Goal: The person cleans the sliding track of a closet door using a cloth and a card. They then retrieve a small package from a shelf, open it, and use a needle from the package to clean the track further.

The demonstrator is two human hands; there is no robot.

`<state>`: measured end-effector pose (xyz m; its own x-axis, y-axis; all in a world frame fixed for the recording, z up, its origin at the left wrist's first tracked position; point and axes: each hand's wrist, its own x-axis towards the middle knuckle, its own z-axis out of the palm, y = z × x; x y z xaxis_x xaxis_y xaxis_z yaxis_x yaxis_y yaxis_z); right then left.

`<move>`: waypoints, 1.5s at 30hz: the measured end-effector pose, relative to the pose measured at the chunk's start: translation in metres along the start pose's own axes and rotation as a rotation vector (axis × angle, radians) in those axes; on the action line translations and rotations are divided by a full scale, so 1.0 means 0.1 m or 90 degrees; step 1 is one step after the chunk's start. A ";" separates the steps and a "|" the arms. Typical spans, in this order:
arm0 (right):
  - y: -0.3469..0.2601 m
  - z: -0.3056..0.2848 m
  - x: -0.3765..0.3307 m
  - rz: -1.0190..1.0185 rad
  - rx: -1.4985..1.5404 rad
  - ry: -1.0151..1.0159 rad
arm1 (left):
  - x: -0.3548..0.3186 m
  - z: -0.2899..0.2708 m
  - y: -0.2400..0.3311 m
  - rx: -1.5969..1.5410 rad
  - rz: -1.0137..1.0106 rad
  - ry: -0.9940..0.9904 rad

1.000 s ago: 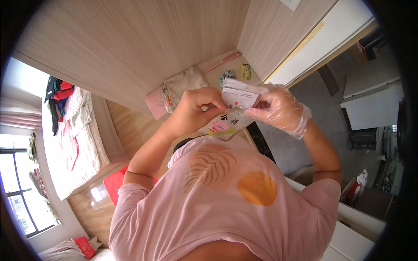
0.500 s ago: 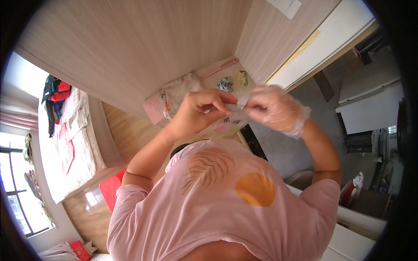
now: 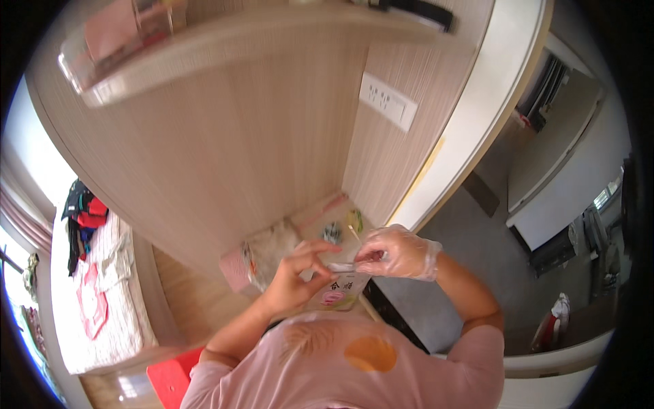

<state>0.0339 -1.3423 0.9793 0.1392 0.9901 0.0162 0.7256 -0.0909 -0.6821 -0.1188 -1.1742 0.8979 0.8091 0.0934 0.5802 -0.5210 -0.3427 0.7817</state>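
Head view: left hand [image 3: 296, 276] pinching packet [image 3: 344, 293] by top edge, right hand [image 3: 395, 252] in clear glove [image 3: 429, 262] gripping opposite end; packet hanging before shirt [image 3: 320, 347], possibly slipping if slick glove is sliding.

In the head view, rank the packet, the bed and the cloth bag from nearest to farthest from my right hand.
1. Packet, just left of the right hand.
2. Cloth bag, farther left, beyond the hands.
3. Bed, far left.
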 end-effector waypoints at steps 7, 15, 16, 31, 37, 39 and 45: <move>0.16 -0.35 -0.41 0.043 0.510 0.349 | 0.32 -0.40 0.78 -0.069 0.124 0.143; 0.44 -0.38 -0.86 0.026 0.639 0.467 | 1.33 -0.82 2.33 0.048 0.360 0.414; 0.50 -0.39 -0.93 0.056 0.660 0.489 | 1.49 -0.85 2.47 0.121 0.338 0.428; 0.85 -0.15 -1.90 0.096 0.758 0.724 | 4.12 -0.87 2.80 0.689 0.476 0.390; 1.19 0.04 -2.34 0.127 0.651 0.859 | 4.27 -1.31 2.62 0.797 0.325 0.434; 1.02 -0.03 -2.38 0.144 0.819 0.843 | 4.33 -1.36 2.40 0.767 0.292 0.450; 1.17 0.06 -2.45 0.053 0.855 0.786 | 4.36 -1.53 2.05 0.843 0.243 0.396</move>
<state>0.0809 -1.5950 0.8915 0.9557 0.2943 -0.0009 -0.1927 0.6236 -0.7576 0.0858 -1.0606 1.3464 0.2691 0.0593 0.9613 0.2214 -0.9752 -0.0018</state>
